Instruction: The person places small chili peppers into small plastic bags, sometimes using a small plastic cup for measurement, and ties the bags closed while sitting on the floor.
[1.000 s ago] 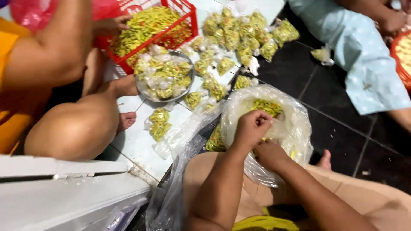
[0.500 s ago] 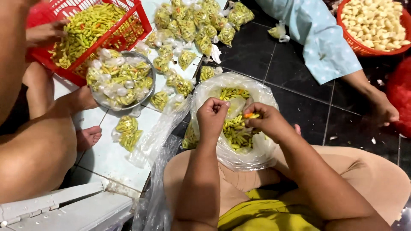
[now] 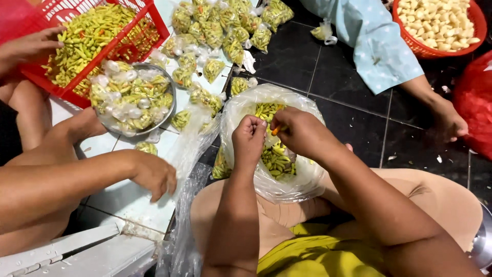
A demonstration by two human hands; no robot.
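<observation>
A clear plastic bag (image 3: 241,110) of green and yellow chilies (image 3: 277,159) rests open on my lap. My left hand (image 3: 248,141) is closed at the bag's mouth, fingers curled; what it grips is hidden. My right hand (image 3: 300,131) pinches a small orange chili (image 3: 275,131) just above the bag. The two hands are almost touching.
A red basket (image 3: 146,31) of chilies, a metal bowl (image 3: 169,105) of small filled bags and more filled bags (image 3: 220,25) lie on the floor ahead. Another person's hand (image 3: 154,174) reaches in at left. A red basket (image 3: 410,43) of pale pieces and a person's foot (image 3: 448,120) are at right.
The view has shifted so the bag sits nearer centre. My hands have stayed at the bag's mouth. The other person's arm at left has reached in toward the floor.
</observation>
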